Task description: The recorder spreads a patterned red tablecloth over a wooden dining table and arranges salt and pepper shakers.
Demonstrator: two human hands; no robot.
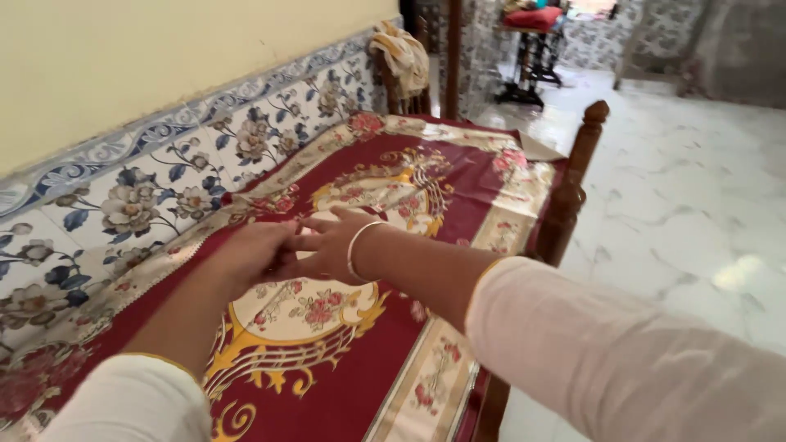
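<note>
Bedsheet point(426, 205) looks thin, soft, slippery-smooth, light; best pinched at an edge; left hand point(254, 250) and right hand point(327, 245) flat, fingers spread, holding nothing, touching.

maroon bedspread point(458, 192) with gold scrolls and pink flowers, blue floral wall tiles point(139, 196), perhaps silver bangle point(358, 245)

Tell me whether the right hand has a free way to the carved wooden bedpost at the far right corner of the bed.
Probably yes. The right hand hovers over the red floral bedspread, meeting the left hand mid-bed. Only flat cloth lies between it and the bedpost; nothing stands in the way, though it would likely need a lean forward.
</note>
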